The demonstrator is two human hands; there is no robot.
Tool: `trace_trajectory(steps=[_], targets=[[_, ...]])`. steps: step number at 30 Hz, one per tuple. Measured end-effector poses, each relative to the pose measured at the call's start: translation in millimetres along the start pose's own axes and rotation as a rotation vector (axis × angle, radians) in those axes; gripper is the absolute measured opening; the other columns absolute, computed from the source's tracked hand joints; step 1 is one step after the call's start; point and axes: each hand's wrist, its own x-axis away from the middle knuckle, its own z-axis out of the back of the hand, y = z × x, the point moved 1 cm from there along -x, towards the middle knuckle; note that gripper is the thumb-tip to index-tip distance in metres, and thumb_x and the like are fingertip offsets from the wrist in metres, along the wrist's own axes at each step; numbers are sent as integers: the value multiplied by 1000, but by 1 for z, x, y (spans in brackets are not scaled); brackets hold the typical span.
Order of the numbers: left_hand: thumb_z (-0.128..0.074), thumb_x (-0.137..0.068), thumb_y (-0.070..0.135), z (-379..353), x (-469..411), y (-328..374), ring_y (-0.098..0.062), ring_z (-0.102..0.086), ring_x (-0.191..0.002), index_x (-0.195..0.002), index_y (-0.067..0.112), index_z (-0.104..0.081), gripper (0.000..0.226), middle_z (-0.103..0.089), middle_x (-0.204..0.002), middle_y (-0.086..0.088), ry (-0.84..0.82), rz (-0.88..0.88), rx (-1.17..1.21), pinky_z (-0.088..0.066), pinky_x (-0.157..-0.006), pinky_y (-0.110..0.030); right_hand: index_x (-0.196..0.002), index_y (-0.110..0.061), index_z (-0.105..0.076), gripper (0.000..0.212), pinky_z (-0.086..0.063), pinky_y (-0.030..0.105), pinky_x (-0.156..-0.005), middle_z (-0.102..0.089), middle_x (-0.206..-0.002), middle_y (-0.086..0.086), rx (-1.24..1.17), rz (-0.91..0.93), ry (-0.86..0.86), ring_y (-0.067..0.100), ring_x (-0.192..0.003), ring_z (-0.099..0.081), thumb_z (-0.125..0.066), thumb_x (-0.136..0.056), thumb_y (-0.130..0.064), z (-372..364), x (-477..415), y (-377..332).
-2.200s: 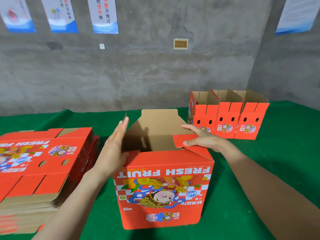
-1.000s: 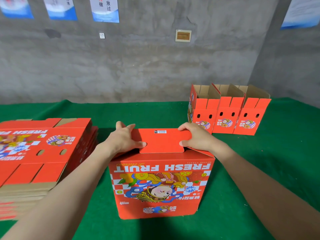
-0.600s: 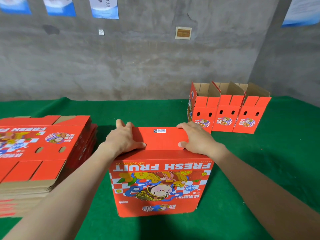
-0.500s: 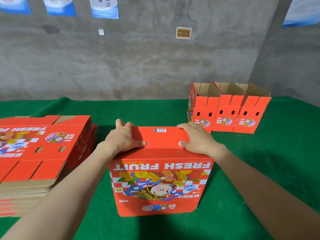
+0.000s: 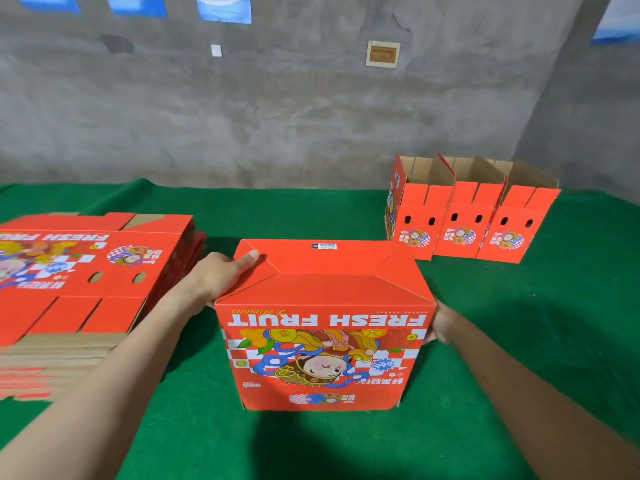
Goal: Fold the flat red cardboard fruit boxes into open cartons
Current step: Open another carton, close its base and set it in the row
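A red "FRESH FRUIT" box (image 5: 322,348) stands upside down on the green table in front of me, with its flaps folded flat and closed on top. My left hand (image 5: 218,280) grips its upper left edge: the thumb lies on the top panel and the fingers go down the left side. My right hand (image 5: 441,323) holds the upper right corner, thumb at the front edge, with its fingers hidden behind the box.
A tall stack of flat red boxes (image 5: 86,271) lies at the left, close to my left forearm. Three folded open cartons (image 5: 464,216) stand in a row at the back right. Green cloth (image 5: 519,341) covers the table. A concrete wall stands behind.
The top flaps went from open to folded shut and pressed flat. Both hands then slid off the top panel to the box's left and right sides.
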Motion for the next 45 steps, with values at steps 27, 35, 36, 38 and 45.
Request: trace_trajectory(steps=[27,35,36,38,45], targets=[[-49,-98,14,-7,-12,-33,-12,-55,-94,-109,16,-59,15,-63,-105,-2,327,-557,280,-41,-76,-15,-136,-30,-39,70,-57,36,-62,-65,-93,6,-520,357,-296,22,-76,-61,-68,-73,-43,34,-27,-33],[-36,-103,26,-34,-23,-28,-16,-49,-114,-132,29,-45,30,-55,-122,3,58,-163,645,-36,-93,-38,-102,-27,-43,40,-47,21,-54,-60,-82,5,-323,615,-41,6,-58,-55,-72,-80,-11,15,-15,-51],[-36,-103,31,-37,-21,-27,-17,-46,-119,-135,29,-42,33,-53,-125,4,21,-147,623,-34,-95,-40,-98,-26,-43,41,-47,23,-55,-55,-87,6,-293,634,5,6,-58,-54,-73,-79,-6,10,-16,-50],[-38,-102,31,-45,-16,-22,-17,-45,-120,-139,25,-41,38,-50,-125,6,-28,-167,589,-33,-97,-39,-92,-26,-42,44,-45,25,-61,-46,-92,3,-195,676,78,8,-59,-47,-76,-76,-2,-1,-17,-46],[-43,-100,18,-79,-3,-2,-4,-41,-120,-142,13,-40,42,-45,-134,7,-172,-314,413,-35,-101,-24,-86,-21,-42,35,-46,22,-73,-41,-100,4,277,800,92,15,-78,-50,-70,-77,-1,-58,-22,-1]])
